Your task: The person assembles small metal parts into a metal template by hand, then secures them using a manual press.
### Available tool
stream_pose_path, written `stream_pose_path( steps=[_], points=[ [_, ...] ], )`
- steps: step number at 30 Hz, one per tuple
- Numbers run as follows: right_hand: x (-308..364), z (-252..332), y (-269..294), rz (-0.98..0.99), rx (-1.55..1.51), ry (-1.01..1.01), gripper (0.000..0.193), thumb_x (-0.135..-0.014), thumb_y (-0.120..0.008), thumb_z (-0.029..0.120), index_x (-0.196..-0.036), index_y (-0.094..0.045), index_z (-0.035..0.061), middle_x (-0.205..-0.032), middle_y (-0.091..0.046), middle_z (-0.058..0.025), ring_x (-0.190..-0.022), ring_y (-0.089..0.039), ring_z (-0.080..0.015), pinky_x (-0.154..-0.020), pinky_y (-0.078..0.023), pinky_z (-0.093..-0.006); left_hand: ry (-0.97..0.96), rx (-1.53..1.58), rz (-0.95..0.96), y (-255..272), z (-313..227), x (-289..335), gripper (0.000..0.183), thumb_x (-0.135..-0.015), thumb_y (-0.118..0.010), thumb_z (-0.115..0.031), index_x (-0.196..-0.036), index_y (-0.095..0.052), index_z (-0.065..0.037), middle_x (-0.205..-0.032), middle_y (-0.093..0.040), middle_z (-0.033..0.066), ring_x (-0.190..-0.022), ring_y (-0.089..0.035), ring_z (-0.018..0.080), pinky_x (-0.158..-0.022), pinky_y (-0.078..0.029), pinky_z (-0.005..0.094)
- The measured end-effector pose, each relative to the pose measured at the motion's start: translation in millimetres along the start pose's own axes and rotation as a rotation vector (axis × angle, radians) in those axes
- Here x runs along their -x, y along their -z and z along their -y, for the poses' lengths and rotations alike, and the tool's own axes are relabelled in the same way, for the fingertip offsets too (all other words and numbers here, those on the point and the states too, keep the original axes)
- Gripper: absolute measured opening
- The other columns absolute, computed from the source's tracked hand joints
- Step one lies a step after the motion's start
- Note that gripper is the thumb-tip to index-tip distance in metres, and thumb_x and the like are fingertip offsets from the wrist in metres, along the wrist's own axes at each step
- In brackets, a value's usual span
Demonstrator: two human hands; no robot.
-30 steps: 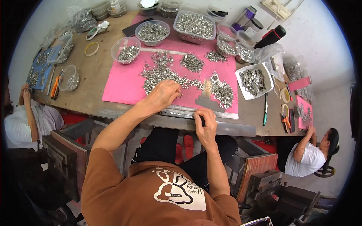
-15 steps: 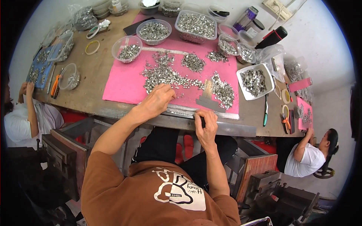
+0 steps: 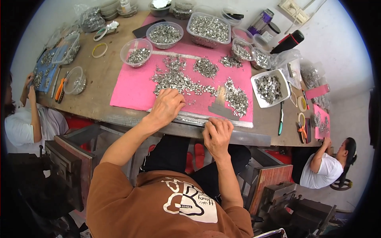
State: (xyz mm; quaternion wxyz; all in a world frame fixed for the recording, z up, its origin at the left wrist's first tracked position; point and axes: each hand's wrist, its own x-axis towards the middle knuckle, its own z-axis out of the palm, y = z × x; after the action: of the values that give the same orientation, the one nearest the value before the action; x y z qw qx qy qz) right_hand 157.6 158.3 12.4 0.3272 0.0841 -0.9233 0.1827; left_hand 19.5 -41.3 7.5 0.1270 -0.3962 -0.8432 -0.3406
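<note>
My left hand (image 3: 167, 105) rests at the near edge of a spread of small silvery metal pieces (image 3: 174, 81) on the pink mat (image 3: 129, 89). Its fingers are bent and pressed together; whatever lies between them is too small to make out. At the mat's front edge, beside a metal strip (image 3: 190, 118), my right hand (image 3: 217, 134) is closed with its knuckles up, and its fingers hide what it grips. Between the hands and the right-hand pile (image 3: 237, 98) lies a flat grey piece (image 3: 223, 112).
Tubs of metal pieces (image 3: 208, 28) line the back of the table. A white square dish (image 3: 271, 88) stands right of the mat, near a green-and-black tool (image 3: 281, 119). Orange-handled pliers (image 3: 60, 90) lie at left. Two other people work at the table's sides.
My right hand has turned so its fingers cover the black object that showed in its grip before. My left hand stays by the pile with little movement. The whole view has shifted slightly.
</note>
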Motion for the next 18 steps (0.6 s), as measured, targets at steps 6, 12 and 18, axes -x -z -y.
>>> stream_pose_path(
  steps=[6, 12, 18],
  points=[
    [-34.6, -12.8, 2.3, 0.15, -0.189, -0.013, 0.016, -0.085, -0.07, 0.002, -0.1, -0.07, 0.0062, -0.095, -0.065, -0.006, -0.091, -0.062, -0.0252, -0.092, -0.041, -0.0426, 0.011, 0.121, 0.045, -0.5, -1.3, 0.6, 0.007, -0.089, -0.066, -0.004, -0.094, -0.062, -0.005, -0.089, -0.06, 0.0092, -0.091, -0.059, 0.0296, -0.082, -0.042, 0.0416],
    [-66.0, -29.7, -42.5, 0.219, -0.174, 0.077, 0.015, -0.086, -0.073, 0.006, -0.101, -0.073, 0.009, -0.086, -0.06, -0.0056, -0.086, -0.059, -0.0253, -0.081, -0.04, -0.0401, 0.132, 0.425, 0.102, 14.4, -26.8, 10.0, 0.007, -0.09, -0.061, -0.001, -0.095, -0.057, -0.002, -0.088, -0.059, 0.0123, -0.084, -0.058, 0.0334, -0.078, -0.045, 0.0431],
    [-71.9, -30.6, -52.6, 0.267, -0.193, 0.079, 0.01, -0.084, -0.076, 0.01, -0.093, -0.072, 0.0091, -0.085, -0.059, -0.006, -0.088, -0.061, -0.0257, -0.081, -0.041, -0.0401, 0.057, 0.41, 0.046, 10.0, -30.3, 28.4, 0.009, -0.09, -0.063, 0.0, -0.097, -0.057, -0.001, -0.095, -0.061, 0.0127, -0.087, -0.057, 0.0317, -0.08, -0.046, 0.0402]
  ],
)
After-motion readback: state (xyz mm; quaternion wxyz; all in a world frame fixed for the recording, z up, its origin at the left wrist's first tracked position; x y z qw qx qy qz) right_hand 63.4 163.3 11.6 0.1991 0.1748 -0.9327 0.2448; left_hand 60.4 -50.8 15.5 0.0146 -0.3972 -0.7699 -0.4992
